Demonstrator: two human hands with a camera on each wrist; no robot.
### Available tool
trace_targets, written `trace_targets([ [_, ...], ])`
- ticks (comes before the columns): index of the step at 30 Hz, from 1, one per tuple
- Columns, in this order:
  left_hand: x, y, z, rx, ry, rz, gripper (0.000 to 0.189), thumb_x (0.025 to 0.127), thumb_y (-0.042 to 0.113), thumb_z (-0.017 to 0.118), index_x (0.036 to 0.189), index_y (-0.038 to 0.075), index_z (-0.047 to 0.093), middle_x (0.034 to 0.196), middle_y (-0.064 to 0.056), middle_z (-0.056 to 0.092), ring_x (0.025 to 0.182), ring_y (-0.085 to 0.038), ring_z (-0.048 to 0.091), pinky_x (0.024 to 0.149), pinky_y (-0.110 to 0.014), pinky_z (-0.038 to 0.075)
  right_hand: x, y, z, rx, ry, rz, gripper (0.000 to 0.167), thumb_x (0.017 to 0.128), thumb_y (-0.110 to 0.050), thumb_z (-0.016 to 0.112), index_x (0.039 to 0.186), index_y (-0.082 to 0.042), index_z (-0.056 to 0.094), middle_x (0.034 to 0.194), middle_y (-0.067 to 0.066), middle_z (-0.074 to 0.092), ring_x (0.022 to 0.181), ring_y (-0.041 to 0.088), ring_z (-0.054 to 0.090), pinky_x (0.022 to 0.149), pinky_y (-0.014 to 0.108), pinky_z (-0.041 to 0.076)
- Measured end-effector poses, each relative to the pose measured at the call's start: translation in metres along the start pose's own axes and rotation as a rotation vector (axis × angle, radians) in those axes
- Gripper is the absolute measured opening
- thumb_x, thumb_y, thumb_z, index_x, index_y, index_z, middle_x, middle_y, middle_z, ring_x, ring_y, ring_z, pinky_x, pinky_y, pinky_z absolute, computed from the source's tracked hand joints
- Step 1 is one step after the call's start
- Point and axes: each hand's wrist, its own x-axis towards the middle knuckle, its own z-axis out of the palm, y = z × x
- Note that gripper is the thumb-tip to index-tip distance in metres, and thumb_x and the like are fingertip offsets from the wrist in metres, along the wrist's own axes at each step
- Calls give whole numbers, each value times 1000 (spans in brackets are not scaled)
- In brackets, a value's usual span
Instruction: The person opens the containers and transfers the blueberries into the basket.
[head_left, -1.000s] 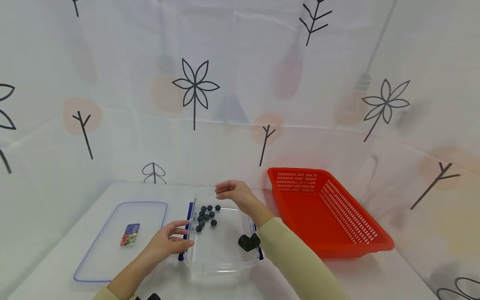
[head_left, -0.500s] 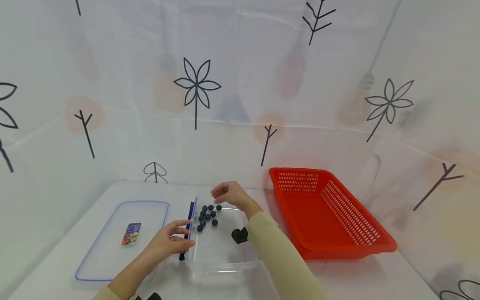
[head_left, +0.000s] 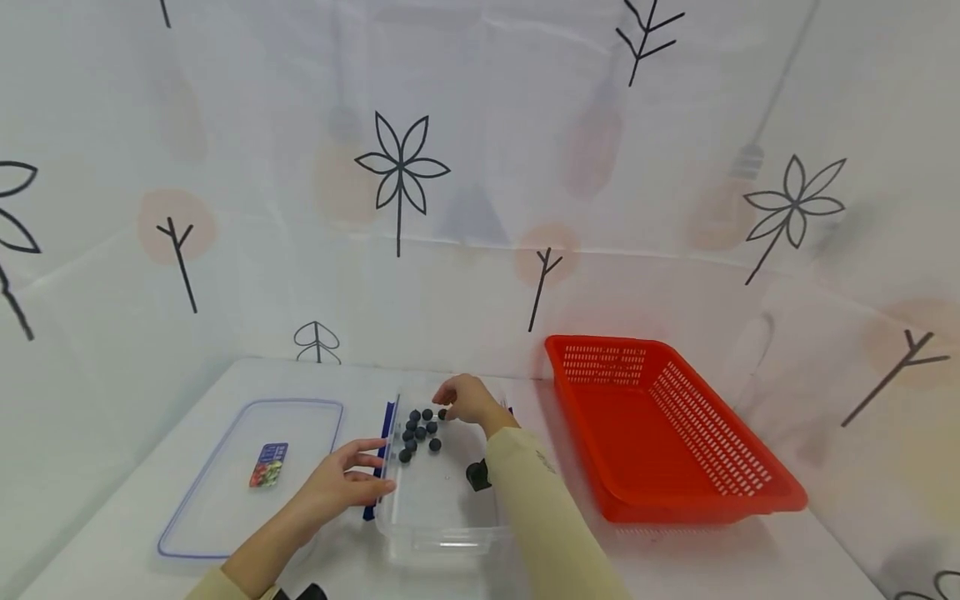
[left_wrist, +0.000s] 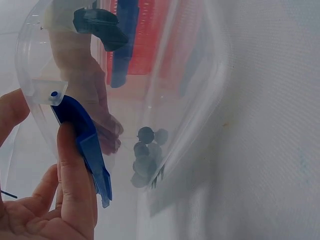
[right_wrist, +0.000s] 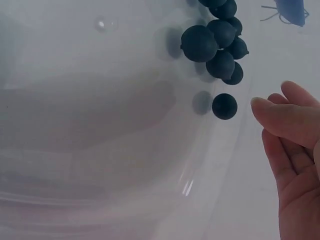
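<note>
Nearest us, the tub (head_left: 450, 500) is sitting on the bench (head_left: 352, 567), and our left hand (head_left: 341, 482) is holding its side, fingers against a blue clip (left_wrist: 92, 147), thumb at the rim; we should be bracing the wall without flexing that clip. To our left, the lid (head_left: 217, 500) is lying flat. Farther in, the berries (head_left: 421, 432) are clustering inside the tub, toward its far left corner. Over the far end, our right hand (head_left: 468, 400) is hovering with loosely bent fingers, gripping nothing, its thumb near an end berry (right_wrist: 224, 106). For a clean pick, we should be pinching that one softly from its free side, leaving its neighbours undisturbed. The red basket (head_left: 675, 510) is standing at right.
</note>
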Motion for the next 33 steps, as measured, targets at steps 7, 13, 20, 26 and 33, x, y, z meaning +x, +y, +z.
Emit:
trace_targets([
  [7, 0, 1, 0, 15, -4, -2, 69, 72, 24, 81, 132, 11, 49, 112, -10, 57, 87, -19, 60, 72, -38, 55, 5, 5, 1, -151, -23, -14, 30, 74, 13, 70, 99, -3, 70, 96, 8, 64, 95, 23, 57, 82, 33, 50],
  [13, -1, 1, -1, -2, -13, 6, 69, 73, 21, 81, 132, 10, 49, 111, -10, 57, 87, -19, 59, 72, -37, 55, 4, 2, 2, -200, -82, 36, 32, 75, 13, 69, 103, -3, 69, 99, 7, 64, 97, 22, 57, 88, 34, 48],
  [20, -2, 1, -3, -13, -22, 15, 69, 73, 20, 80, 133, 9, 48, 112, -11, 56, 88, -19, 59, 72, -37, 55, 8, 1, 5, -272, -116, 47, 29, 77, 12, 68, 100, -5, 70, 85, 2, 60, 82, 16, 54, 77, 28, 49],
  [26, -2, 1, -3, -14, -20, 18, 69, 73, 20, 81, 133, 9, 48, 111, -11, 56, 88, -20, 59, 72, -37, 55, 12, 4, 7, -397, -122, 42, 23, 77, 11, 69, 92, -7, 72, 76, -1, 58, 74, 14, 52, 70, 26, 49],
  [33, -1, 0, -2, -9, -9, 11, 68, 73, 21, 81, 133, 10, 49, 110, -10, 56, 88, -20, 59, 72, -37, 55, 7, 3, 7, -483, -122, 80, 19, 76, 7, 71, 85, -11, 70, 75, -2, 57, 74, 14, 52, 71, 27, 48],
])
